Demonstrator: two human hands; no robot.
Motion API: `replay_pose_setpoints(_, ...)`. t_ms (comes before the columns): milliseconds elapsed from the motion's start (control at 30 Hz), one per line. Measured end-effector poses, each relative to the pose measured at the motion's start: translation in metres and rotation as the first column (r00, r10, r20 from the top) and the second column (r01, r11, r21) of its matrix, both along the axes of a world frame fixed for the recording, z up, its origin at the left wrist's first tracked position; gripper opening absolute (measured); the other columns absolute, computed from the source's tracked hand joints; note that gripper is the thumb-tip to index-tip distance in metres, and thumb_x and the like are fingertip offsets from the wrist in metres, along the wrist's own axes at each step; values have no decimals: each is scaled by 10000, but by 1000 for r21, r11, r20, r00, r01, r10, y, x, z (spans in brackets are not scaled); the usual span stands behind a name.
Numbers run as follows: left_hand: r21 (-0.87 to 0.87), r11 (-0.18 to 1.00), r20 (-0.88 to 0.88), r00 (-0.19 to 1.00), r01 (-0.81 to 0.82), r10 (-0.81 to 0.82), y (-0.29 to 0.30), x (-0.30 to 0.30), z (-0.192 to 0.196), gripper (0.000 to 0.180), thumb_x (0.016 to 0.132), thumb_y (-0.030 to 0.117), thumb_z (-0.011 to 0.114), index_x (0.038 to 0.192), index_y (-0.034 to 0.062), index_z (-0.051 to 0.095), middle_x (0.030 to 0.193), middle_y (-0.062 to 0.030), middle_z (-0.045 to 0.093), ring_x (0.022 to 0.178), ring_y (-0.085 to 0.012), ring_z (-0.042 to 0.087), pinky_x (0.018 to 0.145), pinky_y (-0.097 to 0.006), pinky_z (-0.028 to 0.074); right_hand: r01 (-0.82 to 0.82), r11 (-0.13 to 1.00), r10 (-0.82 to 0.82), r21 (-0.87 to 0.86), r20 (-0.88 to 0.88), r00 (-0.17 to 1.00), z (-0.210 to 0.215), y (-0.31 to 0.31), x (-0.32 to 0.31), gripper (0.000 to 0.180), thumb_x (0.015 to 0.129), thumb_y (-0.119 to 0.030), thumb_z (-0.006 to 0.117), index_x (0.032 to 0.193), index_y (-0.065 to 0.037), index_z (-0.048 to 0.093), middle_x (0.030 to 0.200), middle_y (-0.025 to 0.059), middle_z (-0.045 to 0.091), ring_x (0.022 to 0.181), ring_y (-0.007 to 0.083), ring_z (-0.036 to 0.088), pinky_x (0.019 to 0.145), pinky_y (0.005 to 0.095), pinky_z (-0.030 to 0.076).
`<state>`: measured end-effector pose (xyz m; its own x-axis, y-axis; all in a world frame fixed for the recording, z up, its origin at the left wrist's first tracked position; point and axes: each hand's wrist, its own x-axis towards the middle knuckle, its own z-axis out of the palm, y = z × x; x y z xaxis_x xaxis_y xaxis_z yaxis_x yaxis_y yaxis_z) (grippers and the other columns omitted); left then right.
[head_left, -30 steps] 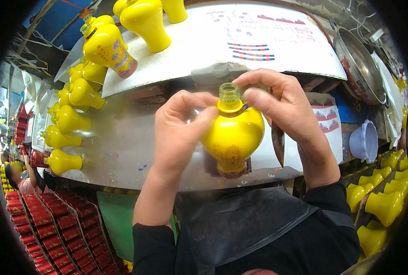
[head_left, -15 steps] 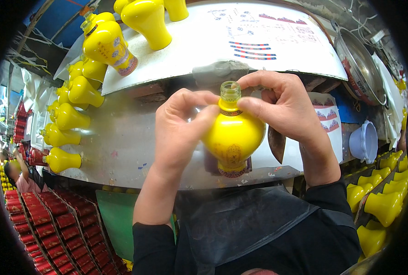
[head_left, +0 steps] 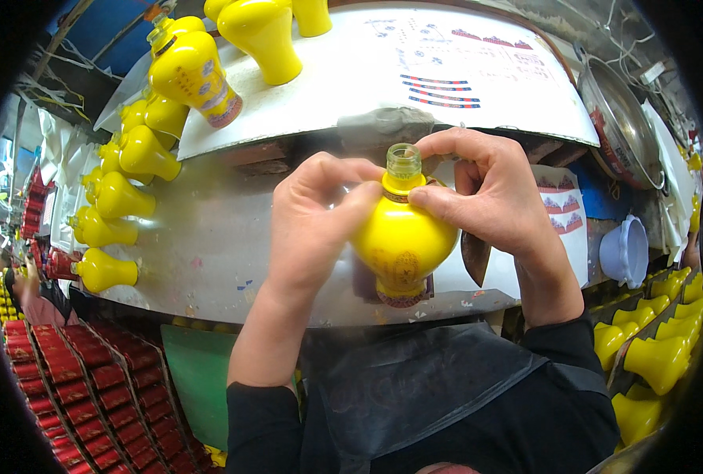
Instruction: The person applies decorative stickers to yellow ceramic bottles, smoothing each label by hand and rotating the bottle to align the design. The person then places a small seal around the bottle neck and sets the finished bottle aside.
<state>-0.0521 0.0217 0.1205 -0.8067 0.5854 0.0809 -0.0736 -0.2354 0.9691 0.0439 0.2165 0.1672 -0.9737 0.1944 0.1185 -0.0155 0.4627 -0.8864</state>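
Note:
A glossy yellow bottle [head_left: 407, 237] with a clear glass mouth stands in front of me, its neck leaning slightly away. Around the base of its neck runs a narrow dark patterned band [head_left: 395, 197]. My left hand [head_left: 320, 209] is closed at the neck's left side, thumb and forefinger pressing there. On the other side, my right hand [head_left: 478, 186] presses its thumb on the band, with the forefinger up by the glass mouth. Below the right palm shows a dark pointed blade [head_left: 475, 259]; whether the hand holds it I cannot tell.
Several yellow bottles [head_left: 126, 195] line the table's left side. Printed transfer strips [head_left: 444, 92] lie on the raised white board [head_left: 351, 71]. A patterned sheet [head_left: 561, 205], a pale blue tub [head_left: 624, 251] and a metal pan [head_left: 624, 110] are at right. Red boxes [head_left: 91, 395] fill the lower left.
My right thumb has come down slightly onto the band at the neck's right. The whole view has shifted a little. At far left, another person has changed posture.

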Motion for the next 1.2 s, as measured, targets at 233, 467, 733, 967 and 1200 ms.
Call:
replay_pose_setpoints(233,-8,1000,0,1000,-10,10,0,1,-1,107,905,-28,708,906,52,637,1039,-105,743,950,-130,677,897,-295,554,4,999,-2,-34,56,998,1,0,1,389,844,-174,803,1175,5,703,660,-46,600,519,-15,474,489,161,337)
replay_pose_setpoints(467,-36,999,-23,1000,-16,15,1,3,-1,148,904,-48,696,901,68,605,1050,-111,729,955,-135,671,892,-296,553,41,998,-40,39,-17,999,0,-4,-2,370,860,-202,794,1147,17,713,688,-29,628,539,-9,492,499,161,355)
replay_pose_setpoints(733,-4,1000,-28,999,-17,17,-1,4,-2,147,901,-38,703,901,69,603,1053,-110,728,961,-133,666,901,-292,542,-19,997,29,73,-140,990,-9,-4,-5,344,914,-205,775,1159,30,717,790,21,705,579,22,565,515,182,440)
replay_pose_setpoints(967,-27,999,-39,999,-20,19,-1,5,-2,136,903,-26,707,898,72,613,1049,-109,731,965,-132,665,913,-294,538,-104,994,104,21,-29,994,-3,5,4,375,925,-179,785,1232,24,708,884,51,740,614,15,611,537,171,482)
replay_pose_setpoints(1200,18,1000,-21,1000,-7,7,-2,2,-3,60,894,14,746,923,24,695,1020,-82,758,966,-124,690,910,-295,556,-120,992,121,-43,23,992,-5,9,4,388,923,-171,791,1254,13,704,843,21,724,593,-6,569,525,152,442)
